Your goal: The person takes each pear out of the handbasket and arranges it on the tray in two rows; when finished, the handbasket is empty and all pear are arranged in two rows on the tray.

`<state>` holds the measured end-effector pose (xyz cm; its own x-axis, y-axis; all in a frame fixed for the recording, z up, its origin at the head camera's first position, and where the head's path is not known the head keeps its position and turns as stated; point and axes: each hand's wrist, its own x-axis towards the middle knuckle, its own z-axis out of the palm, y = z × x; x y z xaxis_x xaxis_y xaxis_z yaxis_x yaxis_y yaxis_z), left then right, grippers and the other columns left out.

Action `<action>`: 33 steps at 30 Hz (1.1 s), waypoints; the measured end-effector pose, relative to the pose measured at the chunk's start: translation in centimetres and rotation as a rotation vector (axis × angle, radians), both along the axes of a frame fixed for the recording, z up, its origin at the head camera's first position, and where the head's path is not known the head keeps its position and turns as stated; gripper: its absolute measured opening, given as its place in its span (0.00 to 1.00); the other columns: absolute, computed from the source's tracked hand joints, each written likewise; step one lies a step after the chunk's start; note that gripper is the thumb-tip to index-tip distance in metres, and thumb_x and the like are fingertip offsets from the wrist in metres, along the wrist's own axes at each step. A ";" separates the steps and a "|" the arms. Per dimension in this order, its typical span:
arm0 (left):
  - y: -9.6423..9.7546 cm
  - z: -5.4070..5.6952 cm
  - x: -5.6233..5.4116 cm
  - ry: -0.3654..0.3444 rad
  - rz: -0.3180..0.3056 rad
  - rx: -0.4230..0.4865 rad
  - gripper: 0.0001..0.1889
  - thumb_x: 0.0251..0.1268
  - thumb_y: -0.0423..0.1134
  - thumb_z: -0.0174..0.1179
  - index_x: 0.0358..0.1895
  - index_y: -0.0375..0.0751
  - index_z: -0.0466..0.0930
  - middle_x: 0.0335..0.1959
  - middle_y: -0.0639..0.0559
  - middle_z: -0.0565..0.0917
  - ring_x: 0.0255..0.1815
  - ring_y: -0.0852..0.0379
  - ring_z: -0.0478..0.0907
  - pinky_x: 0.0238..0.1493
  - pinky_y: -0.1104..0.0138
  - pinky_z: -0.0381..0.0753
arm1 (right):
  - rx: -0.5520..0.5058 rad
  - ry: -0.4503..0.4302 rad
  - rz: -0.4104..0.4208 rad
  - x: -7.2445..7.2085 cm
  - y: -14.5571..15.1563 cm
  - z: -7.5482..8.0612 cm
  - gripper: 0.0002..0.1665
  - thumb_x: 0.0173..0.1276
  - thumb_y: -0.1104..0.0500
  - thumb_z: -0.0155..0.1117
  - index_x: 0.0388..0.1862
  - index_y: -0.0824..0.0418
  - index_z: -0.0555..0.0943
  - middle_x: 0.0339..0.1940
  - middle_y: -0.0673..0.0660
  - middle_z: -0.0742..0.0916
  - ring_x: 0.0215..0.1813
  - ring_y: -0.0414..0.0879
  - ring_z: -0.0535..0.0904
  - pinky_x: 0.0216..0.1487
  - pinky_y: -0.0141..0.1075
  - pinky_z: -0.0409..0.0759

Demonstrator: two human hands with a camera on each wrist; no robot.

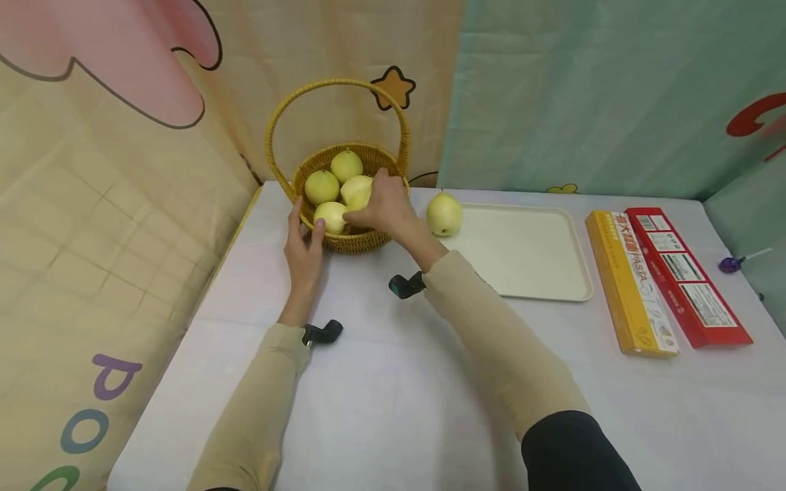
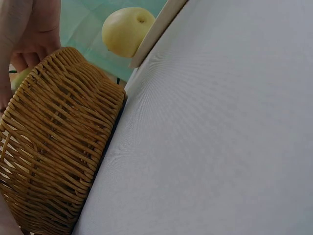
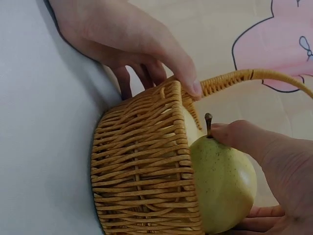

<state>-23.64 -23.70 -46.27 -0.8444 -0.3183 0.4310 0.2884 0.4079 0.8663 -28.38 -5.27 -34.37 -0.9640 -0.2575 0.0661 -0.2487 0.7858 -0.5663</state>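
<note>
A wicker basket (image 1: 356,243) with a tall handle stands at the back left of the table, holding several yellow-green pears (image 1: 322,187). My left hand (image 1: 303,256) holds the basket's left side; in the right wrist view its thumb (image 3: 188,73) lies on the rim and the other fingers rest outside. My right hand (image 1: 389,204) reaches into the basket and grips a pear (image 3: 222,181), thumb by the stem. In the left wrist view the basket wall (image 2: 58,142) hides most of the right hand's fingers.
Another pear (image 1: 444,213) sits at the left end of a cream tray (image 1: 522,252). Farther right lie a yellow pasta box (image 1: 632,286), a red box (image 1: 688,279) and a purple lollipop (image 1: 731,264). Printed curtains (image 1: 602,88) hang behind the table.
</note>
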 end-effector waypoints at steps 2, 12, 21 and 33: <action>0.0 0.0 0.0 -0.007 0.002 -0.001 0.33 0.80 0.52 0.55 0.84 0.52 0.61 0.84 0.59 0.64 0.81 0.55 0.65 0.75 0.50 0.71 | -0.056 0.003 -0.001 0.2 0.5 0.5 0.52 0.55 0.36 0.83 0.62 0.69 0.71 0.53 0.67 0.83 0.58 0.60 0.81 0.56 0.46 0.84; 0.0 0.0 -0.1 0.004 0.000 0.006 0.33 0.80 0.50 0.55 0.83 0.48 0.61 0.84 0.57 0.64 0.79 0.51 0.68 0.75 0.50 0.71 | -0.290 0.036 -0.048 1.6 5.0 1.6 0.49 0.52 0.34 0.83 0.63 0.59 0.74 0.59 0.59 0.84 0.63 0.55 0.75 0.58 0.45 0.79; 0.0 0.0 0.0 0.005 -0.004 -0.001 0.34 0.80 0.50 0.54 0.83 0.47 0.61 0.84 0.57 0.64 0.79 0.50 0.69 0.74 0.50 0.71 | -0.392 0.044 -0.130 2.9 11.4 1.2 0.49 0.53 0.35 0.83 0.65 0.57 0.73 0.65 0.58 0.86 0.70 0.51 0.78 0.64 0.48 0.80; 0.1 0.1 0.1 0.007 -0.019 0.003 0.34 0.81 0.50 0.54 0.84 0.48 0.60 0.84 0.56 0.62 0.83 0.54 0.62 0.76 0.50 0.70 | -0.411 0.082 -0.334 2.7 19.3 -1.3 0.50 0.54 0.36 0.83 0.66 0.61 0.73 0.66 0.62 0.86 0.74 0.53 0.76 0.62 0.47 0.78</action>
<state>-23.55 -23.55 -46.17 -0.8471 -0.3035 0.4362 0.3025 0.3996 0.8654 -25.64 14.06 -35.68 -0.9764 0.1256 0.1758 -0.0796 0.5471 -0.8333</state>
